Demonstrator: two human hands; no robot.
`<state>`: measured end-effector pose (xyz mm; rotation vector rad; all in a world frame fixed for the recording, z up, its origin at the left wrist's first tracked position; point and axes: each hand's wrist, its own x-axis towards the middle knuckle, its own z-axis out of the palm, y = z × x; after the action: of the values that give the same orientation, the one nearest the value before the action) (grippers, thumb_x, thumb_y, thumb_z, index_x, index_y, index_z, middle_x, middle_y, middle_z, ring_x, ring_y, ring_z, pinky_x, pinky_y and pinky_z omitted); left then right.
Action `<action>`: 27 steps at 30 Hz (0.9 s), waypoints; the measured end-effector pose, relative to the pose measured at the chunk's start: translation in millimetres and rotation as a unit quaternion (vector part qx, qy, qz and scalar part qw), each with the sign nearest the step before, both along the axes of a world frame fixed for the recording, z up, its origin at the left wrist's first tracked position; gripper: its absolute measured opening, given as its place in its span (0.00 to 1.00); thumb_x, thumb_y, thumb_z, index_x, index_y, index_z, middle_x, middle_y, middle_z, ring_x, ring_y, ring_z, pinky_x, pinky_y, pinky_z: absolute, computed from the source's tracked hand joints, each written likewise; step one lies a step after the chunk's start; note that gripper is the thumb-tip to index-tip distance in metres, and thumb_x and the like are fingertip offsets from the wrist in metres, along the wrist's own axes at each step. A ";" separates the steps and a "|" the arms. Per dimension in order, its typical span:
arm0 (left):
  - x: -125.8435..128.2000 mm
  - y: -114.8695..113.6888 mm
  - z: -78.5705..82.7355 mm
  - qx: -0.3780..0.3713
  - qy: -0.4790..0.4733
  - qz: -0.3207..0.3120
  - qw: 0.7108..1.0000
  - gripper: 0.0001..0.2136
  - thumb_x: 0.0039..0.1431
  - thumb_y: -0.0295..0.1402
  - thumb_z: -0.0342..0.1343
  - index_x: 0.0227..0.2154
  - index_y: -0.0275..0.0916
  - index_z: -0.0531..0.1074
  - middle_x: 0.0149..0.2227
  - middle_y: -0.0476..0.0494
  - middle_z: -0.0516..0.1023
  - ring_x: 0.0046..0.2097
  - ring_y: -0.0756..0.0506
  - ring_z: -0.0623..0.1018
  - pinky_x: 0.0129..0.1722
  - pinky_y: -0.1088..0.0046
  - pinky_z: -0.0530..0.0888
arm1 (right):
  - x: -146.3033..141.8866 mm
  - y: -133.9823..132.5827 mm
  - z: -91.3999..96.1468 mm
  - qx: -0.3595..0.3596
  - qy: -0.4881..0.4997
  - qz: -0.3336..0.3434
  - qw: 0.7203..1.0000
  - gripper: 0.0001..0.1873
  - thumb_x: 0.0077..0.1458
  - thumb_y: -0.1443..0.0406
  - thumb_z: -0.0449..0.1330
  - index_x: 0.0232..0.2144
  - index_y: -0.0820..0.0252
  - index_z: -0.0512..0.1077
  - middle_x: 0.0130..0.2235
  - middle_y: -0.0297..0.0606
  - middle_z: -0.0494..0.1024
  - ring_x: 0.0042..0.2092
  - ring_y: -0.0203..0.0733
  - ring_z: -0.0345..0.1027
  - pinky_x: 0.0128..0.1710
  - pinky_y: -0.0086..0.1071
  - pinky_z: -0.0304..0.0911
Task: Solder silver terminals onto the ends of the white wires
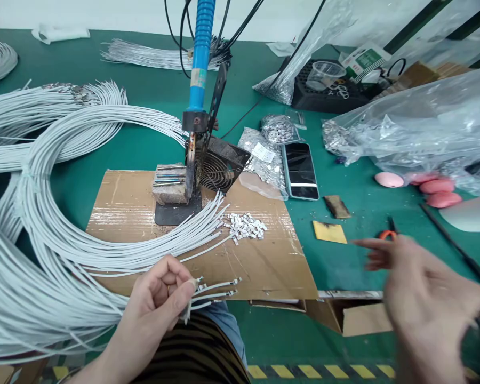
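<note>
Bench [148, 144] topped in green, its worn front edge [350, 294] pale where I can see it, backed by a plain whitish wall [116, 13]; dark diagonal bars [418, 24] cross at the upper right behind clear plastic. Below the front edge I note open cardboard boxes [366, 321], then green floor [300, 341] with a yellow-and-dark hazard stripe [310, 371] running across it. Lighting bright, fairly even over bench and wall.
</note>
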<state>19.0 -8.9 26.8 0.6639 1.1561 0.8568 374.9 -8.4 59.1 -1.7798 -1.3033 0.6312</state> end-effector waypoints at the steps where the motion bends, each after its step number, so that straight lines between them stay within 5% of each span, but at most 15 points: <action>1: 0.8 0.7 0.5 0.001 0.001 0.002 1.000 0.16 0.61 0.45 0.70 0.29 0.39 0.75 0.23 0.56 0.68 0.24 0.54 0.56 0.21 0.80 0.52 | -18.0 0.2 -7.3 -0.002 0.039 0.022 0.999 0.19 0.66 0.53 0.64 0.31 0.54 0.89 0.30 0.45 0.82 0.31 0.45 0.73 0.28 0.39 0.61; 5: 2.6 2.3 2.0 0.004 0.012 -0.002 1.000 0.18 0.60 0.47 0.71 0.28 0.38 0.74 0.22 0.56 0.67 0.24 0.54 0.55 0.21 0.80 0.52 | -102.0 2.3 -40.8 0.001 0.117 0.078 0.990 0.10 0.60 0.57 0.70 0.35 0.54 0.89 0.31 0.42 0.82 0.31 0.43 0.74 0.28 0.35 0.66; 10: 2.3 2.1 2.3 0.005 0.010 -0.004 1.000 0.20 0.59 0.49 0.71 0.28 0.38 0.73 0.22 0.56 0.66 0.23 0.55 0.54 0.22 0.80 0.52 | -183.6 -2.9 -55.4 0.018 0.301 0.188 0.935 0.10 0.61 0.65 0.69 0.43 0.48 0.89 0.31 0.37 0.82 0.31 0.38 0.74 0.30 0.29 0.69; 27: 8.1 -1.3 0.8 -0.010 -0.006 0.005 1.000 0.19 0.59 0.49 0.71 0.29 0.39 0.72 0.23 0.57 0.67 0.24 0.54 0.58 0.23 0.80 0.57 | -192.5 -4.4 -52.3 -0.004 0.382 0.142 0.913 0.07 0.59 0.63 0.71 0.37 0.46 0.90 0.27 0.36 0.81 0.23 0.33 0.64 0.21 0.25 0.60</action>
<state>27.1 -10.2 27.6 0.6375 1.1562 0.8554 182.4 -12.8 6.8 -1.1390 -0.9885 1.3328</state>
